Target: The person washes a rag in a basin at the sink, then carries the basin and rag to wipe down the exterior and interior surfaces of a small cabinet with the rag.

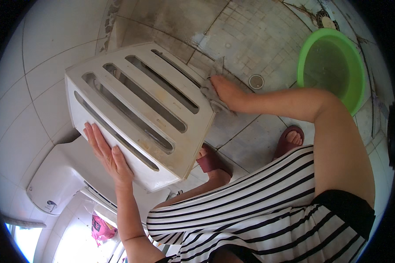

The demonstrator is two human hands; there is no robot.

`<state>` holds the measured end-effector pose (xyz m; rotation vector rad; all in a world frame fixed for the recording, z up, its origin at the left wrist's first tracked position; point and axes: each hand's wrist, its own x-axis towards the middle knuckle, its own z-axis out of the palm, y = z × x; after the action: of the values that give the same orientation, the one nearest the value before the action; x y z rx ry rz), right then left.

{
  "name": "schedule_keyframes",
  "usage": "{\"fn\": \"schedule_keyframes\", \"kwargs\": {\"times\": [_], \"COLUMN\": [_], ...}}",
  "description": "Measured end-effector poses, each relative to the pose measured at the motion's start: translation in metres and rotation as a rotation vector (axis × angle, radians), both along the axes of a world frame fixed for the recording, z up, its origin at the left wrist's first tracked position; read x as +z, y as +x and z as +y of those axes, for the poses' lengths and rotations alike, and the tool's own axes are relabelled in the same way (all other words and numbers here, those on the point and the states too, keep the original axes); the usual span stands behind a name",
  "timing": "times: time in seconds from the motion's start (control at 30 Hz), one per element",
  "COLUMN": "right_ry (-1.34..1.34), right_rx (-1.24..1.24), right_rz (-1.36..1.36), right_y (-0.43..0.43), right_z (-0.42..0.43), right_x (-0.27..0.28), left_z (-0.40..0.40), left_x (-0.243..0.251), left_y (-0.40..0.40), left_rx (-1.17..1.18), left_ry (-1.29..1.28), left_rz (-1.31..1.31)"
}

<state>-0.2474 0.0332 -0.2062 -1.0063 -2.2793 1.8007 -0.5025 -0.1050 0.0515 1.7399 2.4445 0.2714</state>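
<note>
A white slatted stand (144,108) with long rounded slots and yellowish stains is tilted in front of me, beside the wall and the toilet. My left hand (110,156) lies flat against its near side panel, fingers spread a little. At its far right edge, my right hand (228,93) is closed on a wet grey cloth (214,95), which touches the stand's edge. The stand's underside is hidden.
A green plastic basin (301,62) holding cloudy water stands at the right. A round floor drain (256,81) is set in the wet tiled floor. The white toilet (62,171) is at the lower left, with a pink bag (102,227) beyond it.
</note>
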Motion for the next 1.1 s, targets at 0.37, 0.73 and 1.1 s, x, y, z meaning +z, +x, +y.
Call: {"fn": "schedule_keyframes", "kwargs": {"times": [0.37, 0.73, 1.1], "right_ry": [0.333, 0.154, 0.27], "right_rx": [-0.235, -0.033, -0.044], "right_rz": [0.14, 0.263, 0.411], "right_y": [-0.148, -0.036, -0.2], "right_z": [0.082, 0.013, 0.121], "right_x": [0.009, 0.089, 0.146], "left_z": [-0.003, -0.006, -0.047], "left_x": [0.003, 0.023, 0.066], "left_y": [0.012, 0.006, -0.009], "left_rx": [0.001, 0.031, 0.969], "left_ry": [-0.002, -0.009, 0.171], "left_rz": [-0.008, 0.003, -0.696]}}
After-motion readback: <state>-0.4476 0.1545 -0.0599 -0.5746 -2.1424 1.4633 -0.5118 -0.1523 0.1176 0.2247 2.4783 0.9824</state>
